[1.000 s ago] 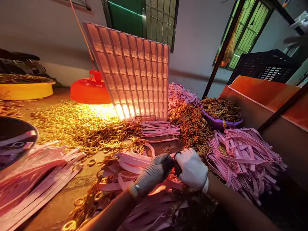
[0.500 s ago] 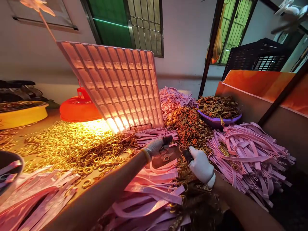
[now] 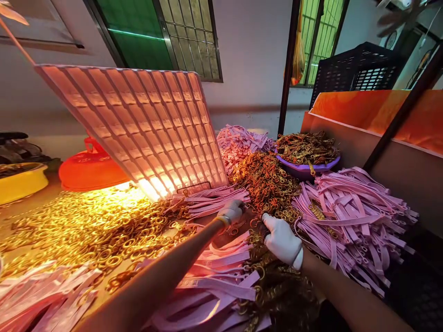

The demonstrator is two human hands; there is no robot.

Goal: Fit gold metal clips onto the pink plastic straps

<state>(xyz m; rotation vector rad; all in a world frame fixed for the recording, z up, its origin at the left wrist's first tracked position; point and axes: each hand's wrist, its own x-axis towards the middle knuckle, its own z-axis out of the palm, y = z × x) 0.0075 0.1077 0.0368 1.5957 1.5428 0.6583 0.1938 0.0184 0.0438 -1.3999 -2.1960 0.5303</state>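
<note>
My left hand [image 3: 232, 211], in a pale glove, is closed near the ends of a small bundle of pink straps [image 3: 211, 201]. Its fingertips point away from me, and whatever they hold is hidden. My right hand [image 3: 284, 240] wears a white glove with dark fingertips and is closed in a pinch. At its tips shows a gold ring [image 3: 254, 223]. The two hands are a short gap apart over the table. Just below them lies a fanned pile of pink straps [image 3: 221, 281] with gold clasps at its right end.
Gold rings [image 3: 104, 226] cover the left under a red lamp [image 3: 92, 168]. Behind stands a leaning ribbed panel [image 3: 145, 124]. A heap of gold clasps [image 3: 268, 180], a purple basin [image 3: 308, 169] and more pink straps [image 3: 349, 221] lie to the right. A yellow tub [image 3: 24, 186] stands far left.
The view has swung a little to the right. My left hand's dark fingertips, plain before, are now mostly curled out of sight. My right hand stays pinched, with the ring slightly lower.
</note>
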